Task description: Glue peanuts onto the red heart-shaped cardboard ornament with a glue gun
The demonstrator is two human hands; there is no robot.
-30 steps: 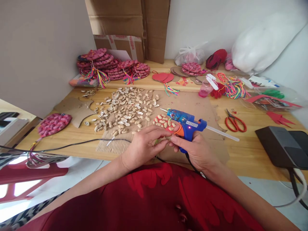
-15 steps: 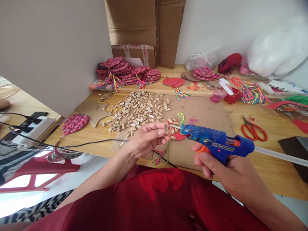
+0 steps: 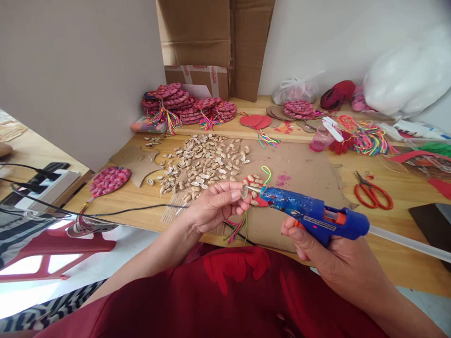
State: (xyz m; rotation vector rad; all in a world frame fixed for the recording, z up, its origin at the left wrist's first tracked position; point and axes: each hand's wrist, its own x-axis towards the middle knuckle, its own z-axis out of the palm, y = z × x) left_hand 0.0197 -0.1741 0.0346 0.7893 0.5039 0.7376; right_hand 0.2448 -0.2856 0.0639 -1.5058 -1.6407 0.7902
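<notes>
head view: glue gun (image 3: 299, 209) holds stick (image 3: 408, 241); cup (image 3: 322, 136), pink stuff (image 3: 318, 147).

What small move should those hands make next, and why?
I'd guess a gentle squeeze of the orange trigger with the right hand, to put glue on the peanut shell. The left hand pinches that shell, and the blue glue gun has its nozzle at or very near it, with its small light lit.

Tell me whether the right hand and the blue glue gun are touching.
Touching. The head view shows it: the right hand is wrapped around the grip of the blue glue gun, with no gap between them.
</notes>
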